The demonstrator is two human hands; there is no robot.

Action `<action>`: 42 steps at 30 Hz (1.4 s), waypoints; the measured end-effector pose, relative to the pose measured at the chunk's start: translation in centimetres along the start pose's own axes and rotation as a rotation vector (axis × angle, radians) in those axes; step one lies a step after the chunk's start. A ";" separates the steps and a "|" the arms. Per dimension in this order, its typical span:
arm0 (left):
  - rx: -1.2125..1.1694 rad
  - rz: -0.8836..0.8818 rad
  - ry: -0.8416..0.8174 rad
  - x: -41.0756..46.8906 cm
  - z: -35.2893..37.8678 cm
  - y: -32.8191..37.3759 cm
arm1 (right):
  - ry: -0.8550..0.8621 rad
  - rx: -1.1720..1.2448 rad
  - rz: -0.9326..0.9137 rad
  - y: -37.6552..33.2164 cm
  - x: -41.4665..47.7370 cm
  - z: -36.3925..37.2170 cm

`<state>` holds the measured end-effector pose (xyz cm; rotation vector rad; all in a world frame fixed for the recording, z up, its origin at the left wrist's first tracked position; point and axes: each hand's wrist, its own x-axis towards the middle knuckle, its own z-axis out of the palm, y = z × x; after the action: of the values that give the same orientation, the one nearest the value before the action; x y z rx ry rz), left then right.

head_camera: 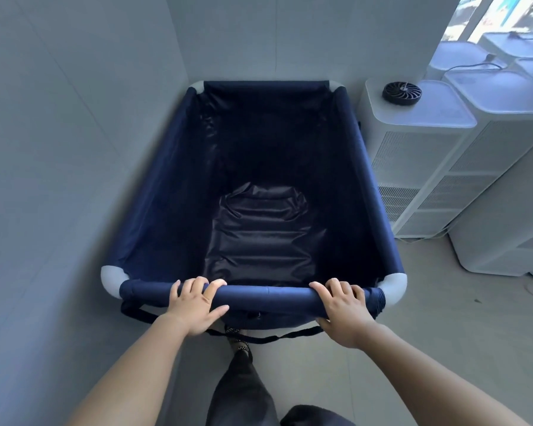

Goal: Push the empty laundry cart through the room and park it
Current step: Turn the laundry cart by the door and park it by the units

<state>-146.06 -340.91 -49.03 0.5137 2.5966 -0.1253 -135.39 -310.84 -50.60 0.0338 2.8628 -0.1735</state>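
Note:
The laundry cart (268, 295) is a dark blue fabric bin on a frame with grey corner pieces, and nothing lies inside it. It stands in the corner of the room, its far rim against the back wall and its left side along the left wall. My left hand (196, 302) grips the padded near rail left of its middle. My right hand (342, 309) grips the same rail towards the right corner. Both hands curl their fingers over the top of the rail.
White walls close in at the left (59, 179) and behind the cart. White slatted appliances (419, 167) stand close along the cart's right side, one carrying a small black fan (402, 93). Open grey floor (428, 318) lies at the lower right. My leg and shoe (240, 364) are just behind the cart.

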 end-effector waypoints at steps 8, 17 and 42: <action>0.041 -0.037 -0.115 0.5 -1.0 0.7 | -0.031 0.019 -0.014 0.2 0.2 -0.3; 0.032 -0.045 -0.108 0.7 -0.4 0.3 | -0.007 0.035 -0.023 0.4 0.2 0.0; -0.253 -0.008 0.267 -0.7 -1.3 2.5 | 0.002 0.198 0.046 0.0 0.4 -1.2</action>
<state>-145.15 -338.59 -47.58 0.4535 2.8167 0.2849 -136.13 -310.64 -49.57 0.1383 2.8326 -0.4469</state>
